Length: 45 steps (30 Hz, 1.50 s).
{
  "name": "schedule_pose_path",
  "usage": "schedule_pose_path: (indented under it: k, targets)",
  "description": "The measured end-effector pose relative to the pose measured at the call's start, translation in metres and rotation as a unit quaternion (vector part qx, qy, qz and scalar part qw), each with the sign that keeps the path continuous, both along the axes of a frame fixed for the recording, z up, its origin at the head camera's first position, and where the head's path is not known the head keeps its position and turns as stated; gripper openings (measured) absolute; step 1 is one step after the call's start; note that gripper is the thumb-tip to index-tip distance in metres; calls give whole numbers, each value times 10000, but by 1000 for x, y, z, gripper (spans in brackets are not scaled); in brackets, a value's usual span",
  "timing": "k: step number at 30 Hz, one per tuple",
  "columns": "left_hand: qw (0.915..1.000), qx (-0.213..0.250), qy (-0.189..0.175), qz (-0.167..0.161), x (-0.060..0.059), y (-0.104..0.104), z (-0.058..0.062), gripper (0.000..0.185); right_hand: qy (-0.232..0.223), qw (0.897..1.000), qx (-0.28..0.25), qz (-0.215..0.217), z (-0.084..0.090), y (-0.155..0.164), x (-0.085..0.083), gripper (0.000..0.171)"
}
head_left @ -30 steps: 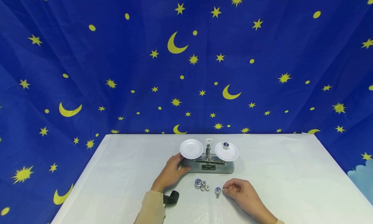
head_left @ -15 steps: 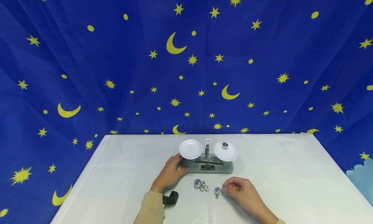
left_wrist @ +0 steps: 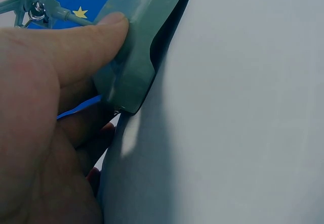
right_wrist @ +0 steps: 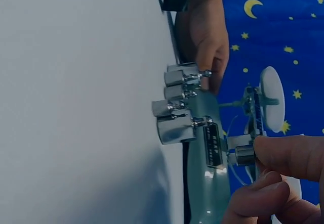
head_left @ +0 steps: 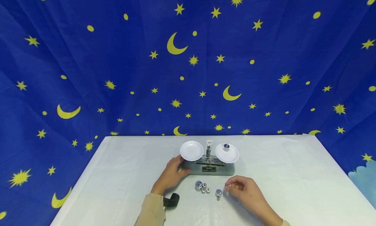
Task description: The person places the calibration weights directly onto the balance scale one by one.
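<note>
A balance scale (head_left: 225, 170) with a grey-green base and two white pans stands on the table. My left hand (head_left: 169, 176) grips the left end of its base; in the left wrist view the thumb (left_wrist: 96, 42) lies over the base (left_wrist: 136, 57) with fingers behind. My right hand (head_left: 249, 192) pinches a small metal weight (right_wrist: 246, 155) between thumb and forefinger, raised above the tabletop. One knobbed weight (head_left: 226, 148) sits on the right pan (head_left: 232, 156), which hangs slightly lower than the bare left pan (head_left: 191, 151).
In front of the scale a larger weight (head_left: 198, 185) stands with several small weights (head_left: 208, 190). Further right is another large weight (head_left: 218, 193) with a small one before it. A black curved piece (head_left: 171, 200) projects beside the left wrist. A blue star-patterned curtain (head_left: 147, 72) hangs behind.
My right hand has lifted slightly from beside the large weight, with the small weight in its fingertips. The left hand and scale keep their place.
</note>
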<state>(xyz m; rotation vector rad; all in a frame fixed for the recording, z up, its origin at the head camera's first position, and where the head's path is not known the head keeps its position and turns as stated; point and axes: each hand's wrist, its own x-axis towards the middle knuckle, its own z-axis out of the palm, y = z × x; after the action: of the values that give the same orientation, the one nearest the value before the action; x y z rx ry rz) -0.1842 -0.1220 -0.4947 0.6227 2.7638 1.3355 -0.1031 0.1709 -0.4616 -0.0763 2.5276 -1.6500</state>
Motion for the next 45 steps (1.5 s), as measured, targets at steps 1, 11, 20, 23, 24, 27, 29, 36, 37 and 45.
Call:
schedule_pose_path:
  k: [1, 11, 20, 23, 24, 27, 29, 36, 37, 45]
  targets:
    - [10000, 2, 14, 3, 0, 0, 0, 62, 23, 10000, -14, 8, 1, 1, 0, 9]
    - [9999, -123, -75, 2, 0, -1, -1, 63, 171, 9998, -71, -17, 14, 4, -2, 12]
    - [9999, -102, -2, -15, -1, -1, -2, 63, 180, 9990, 90, -396, 29, 0, -4, 8]
    - [9999, -108, 0, -24, -1, -1, -2, 63, 221, 9989, 98, -411, 31, 2, -5, 9]
    - [9999, -114, -1, -26, -1, -1, -2, 63, 237, 9989, 86, -405, 32, 2, -5, 10]
    - [9999, -98, 46, -35, -1, -1, -3, 63, 310, 9987, 74, -400, 36, 3, -6, 12]
    - [9999, -113, 60, -26, -1, -1, -3, 63, 330, 9986, 62, -413, 38, 3, -7, 12]
    - [9999, -141, 27, -17, 0, 0, -2, 62, 391, 9978, 18, -532, 45, 5, -10, 13]
    - [9999, -137, 30, -17, 0, 0, -2, 62, 397, 9977, 7, -557, 46, 6, -11, 13]
    - [9999, -113, -2, 8, 0, -1, -1, 63, 555, 9953, 130, -788, 52, 8, -19, 13]
